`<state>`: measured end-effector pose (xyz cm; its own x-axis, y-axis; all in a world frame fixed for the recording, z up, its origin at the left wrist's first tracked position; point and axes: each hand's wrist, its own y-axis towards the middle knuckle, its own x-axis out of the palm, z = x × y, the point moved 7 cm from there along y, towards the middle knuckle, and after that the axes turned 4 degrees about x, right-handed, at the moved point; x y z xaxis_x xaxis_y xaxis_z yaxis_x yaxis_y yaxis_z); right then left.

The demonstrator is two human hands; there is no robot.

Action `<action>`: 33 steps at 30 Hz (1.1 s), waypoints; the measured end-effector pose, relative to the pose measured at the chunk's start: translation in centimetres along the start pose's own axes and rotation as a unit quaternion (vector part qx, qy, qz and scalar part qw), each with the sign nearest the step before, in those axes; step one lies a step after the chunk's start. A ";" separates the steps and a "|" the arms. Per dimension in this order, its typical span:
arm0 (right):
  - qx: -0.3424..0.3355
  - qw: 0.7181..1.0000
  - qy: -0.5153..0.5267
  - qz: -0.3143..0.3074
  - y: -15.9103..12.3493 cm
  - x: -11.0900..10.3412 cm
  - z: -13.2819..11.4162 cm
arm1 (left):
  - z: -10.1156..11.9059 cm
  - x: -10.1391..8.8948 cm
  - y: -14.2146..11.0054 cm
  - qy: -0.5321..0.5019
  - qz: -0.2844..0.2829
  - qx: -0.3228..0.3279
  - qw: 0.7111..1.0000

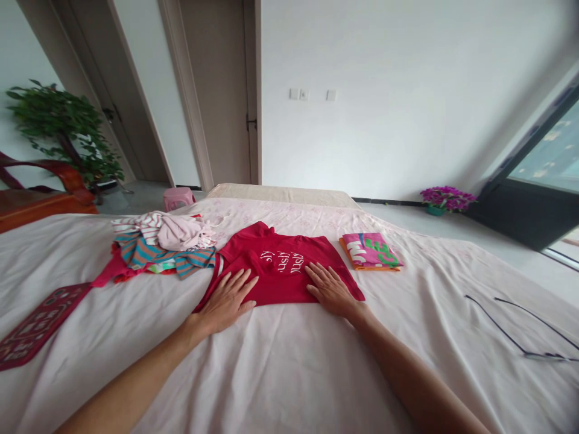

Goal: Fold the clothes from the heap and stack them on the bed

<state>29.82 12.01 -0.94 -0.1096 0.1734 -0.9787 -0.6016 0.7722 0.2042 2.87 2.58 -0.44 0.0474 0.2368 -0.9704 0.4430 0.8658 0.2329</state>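
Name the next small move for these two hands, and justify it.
Probably fold the white-lettered red cloth garment inward from its left side: it lies spread out, the left hand rests on that side, the right hand lies flat toward the other, and the folded pink-and-orange cloth bundle beside it is more compact.

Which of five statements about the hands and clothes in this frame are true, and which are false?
1. The left hand and right hand both rest on the red shirt. True.
2. The shirt's lettering is black. False: the lettering is white.
3. The folded pink-and-orange bundle lies to the red shirt's right. True.
4. The striped clothes are heaped beyond that bundle. False: the heap of clothes is left of the red shirt.
5. Glasses lie on the sheet. True.
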 end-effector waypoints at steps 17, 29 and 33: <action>0.092 0.996 -0.011 0.017 -0.6 0.0 3.6 | -5.2 -1.8 -1.0 -0.014 0.027 -0.135 0.990; 0.096 0.995 -0.011 0.017 -0.7 -0.2 3.5 | -2.8 2.3 7.1 -0.045 -0.019 -0.072 0.996; 0.095 0.995 -0.006 0.026 -0.8 -0.3 3.6 | -4.9 3.5 7.7 -0.066 -0.034 -0.059 0.995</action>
<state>33.13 13.53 -0.73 -0.1270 0.2222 -0.9667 -0.4346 0.8636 0.2556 2.10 12.20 -1.71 0.1423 0.1230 -0.9822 0.3404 0.9256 0.1652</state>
